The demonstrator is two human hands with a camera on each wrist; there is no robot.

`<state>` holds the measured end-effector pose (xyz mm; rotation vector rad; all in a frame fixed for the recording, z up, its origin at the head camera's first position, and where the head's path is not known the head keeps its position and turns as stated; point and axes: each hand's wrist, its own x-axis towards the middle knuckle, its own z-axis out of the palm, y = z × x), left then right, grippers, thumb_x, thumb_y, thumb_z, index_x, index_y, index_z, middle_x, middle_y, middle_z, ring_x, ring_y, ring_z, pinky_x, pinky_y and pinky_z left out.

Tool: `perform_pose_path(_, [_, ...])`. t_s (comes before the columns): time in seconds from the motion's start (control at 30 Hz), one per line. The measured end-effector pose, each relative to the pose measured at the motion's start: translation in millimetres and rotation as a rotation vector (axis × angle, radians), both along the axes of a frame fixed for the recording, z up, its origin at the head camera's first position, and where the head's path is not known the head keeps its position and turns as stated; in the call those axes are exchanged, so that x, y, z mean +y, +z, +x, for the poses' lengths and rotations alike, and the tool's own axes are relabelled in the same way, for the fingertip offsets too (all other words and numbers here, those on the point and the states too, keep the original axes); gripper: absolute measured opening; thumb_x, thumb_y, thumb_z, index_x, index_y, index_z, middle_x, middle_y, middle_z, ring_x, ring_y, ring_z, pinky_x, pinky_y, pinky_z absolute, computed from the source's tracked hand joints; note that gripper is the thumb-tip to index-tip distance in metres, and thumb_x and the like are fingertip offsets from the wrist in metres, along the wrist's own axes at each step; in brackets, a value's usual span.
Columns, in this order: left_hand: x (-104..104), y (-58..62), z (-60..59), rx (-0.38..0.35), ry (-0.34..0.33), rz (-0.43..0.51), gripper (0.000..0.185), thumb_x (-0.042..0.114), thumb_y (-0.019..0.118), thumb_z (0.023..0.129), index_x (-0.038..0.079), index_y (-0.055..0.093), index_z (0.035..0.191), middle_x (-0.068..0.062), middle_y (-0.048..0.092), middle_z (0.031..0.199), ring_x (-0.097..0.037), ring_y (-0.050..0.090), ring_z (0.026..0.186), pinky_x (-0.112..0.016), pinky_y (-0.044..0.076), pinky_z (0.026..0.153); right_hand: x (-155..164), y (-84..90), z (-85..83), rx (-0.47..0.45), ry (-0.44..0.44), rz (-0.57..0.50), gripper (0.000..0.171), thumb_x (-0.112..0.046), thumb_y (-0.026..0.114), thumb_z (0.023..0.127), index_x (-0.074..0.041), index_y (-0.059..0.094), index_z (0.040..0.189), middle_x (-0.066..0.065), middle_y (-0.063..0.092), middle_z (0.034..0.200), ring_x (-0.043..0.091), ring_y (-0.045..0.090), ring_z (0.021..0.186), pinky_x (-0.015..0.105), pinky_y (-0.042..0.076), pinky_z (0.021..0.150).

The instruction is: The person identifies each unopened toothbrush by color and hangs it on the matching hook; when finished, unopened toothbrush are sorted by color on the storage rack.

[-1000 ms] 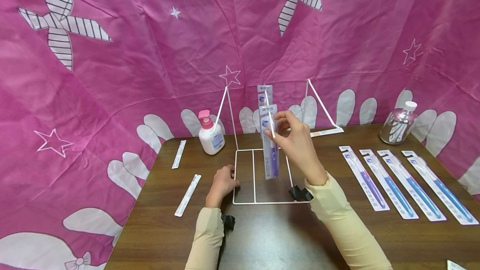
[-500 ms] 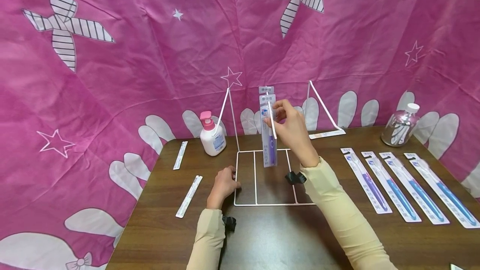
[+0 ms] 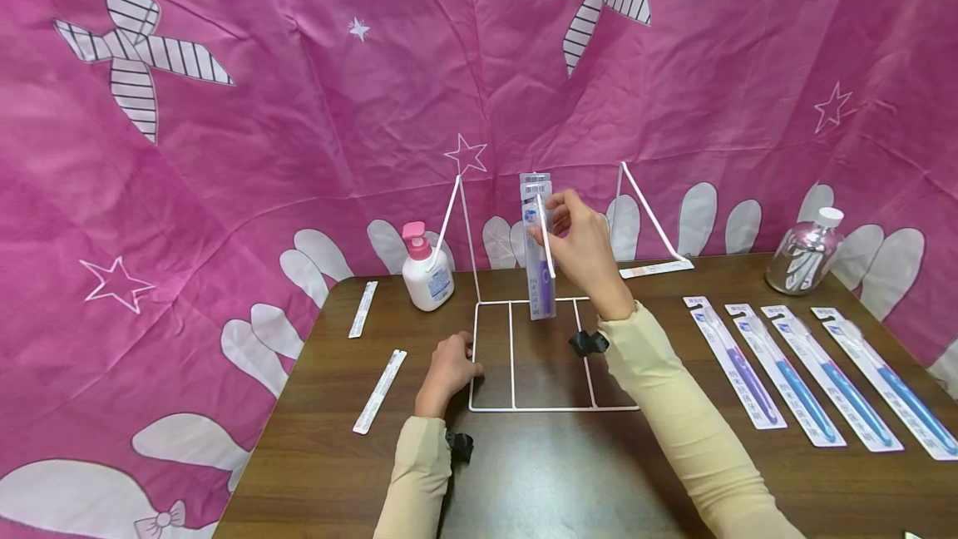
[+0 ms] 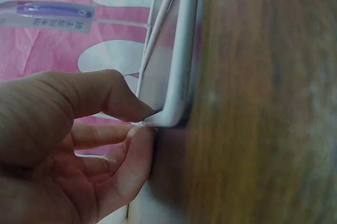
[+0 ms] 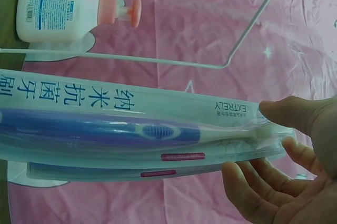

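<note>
A dark brown wooden table (image 3: pixel 524 472) stands in front of a pink cloth backdrop with white bows and stars (image 3: pixel 299 106). On the table stands a white wire display rack (image 3: pixel 516 356): its flat base frame lies on the wood, and its thin rods go up at the back.

The right hand (image 3: pixel 580 252) is lifted above the rack base and pinches the upper part of a purple toothbrush in a clear flat package (image 3: pixel 540 273) between thumb and fingers. The long axis of the package is nearly vertical; the card top points up and the handle end points down to the rack base. A second, similar package (image 3: pixel 533 183) hangs just behind it.

The left hand (image 3: pixel 447 368) rests on the table at the front left corner of the rack; thumb and fingers pinch the wire corner.

Four more packaged toothbrushes (image 3: pixel 793 368) lie in a row on the right side. A white pump bottle with a pink top (image 3: pixel 425 273) stands left of the rack.
</note>
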<state>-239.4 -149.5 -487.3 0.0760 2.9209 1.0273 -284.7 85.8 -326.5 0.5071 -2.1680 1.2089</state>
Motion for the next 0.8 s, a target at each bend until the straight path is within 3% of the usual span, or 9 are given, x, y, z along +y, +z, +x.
perform_pose_path(0.8, [-1, -1.8, -1.7, -0.014, 0.007, 0.002, 0.045, 0.001, 0.083, 0.072, -0.002, 0.065, 0.114, -0.006, 0.059, 0.085, -0.026, 0.055, 0.077, -0.040, 0.048, 0.071, 3, -14.9, -10.9, 0.045, -0.053, 0.026, 0.036, -0.005, 0.085, 0.076, 0.001, 0.057, 0.099, 0.018, 0.067, 0.088, 0.032, 0.068, 0.077, 0.045, 0.052, 0.073])
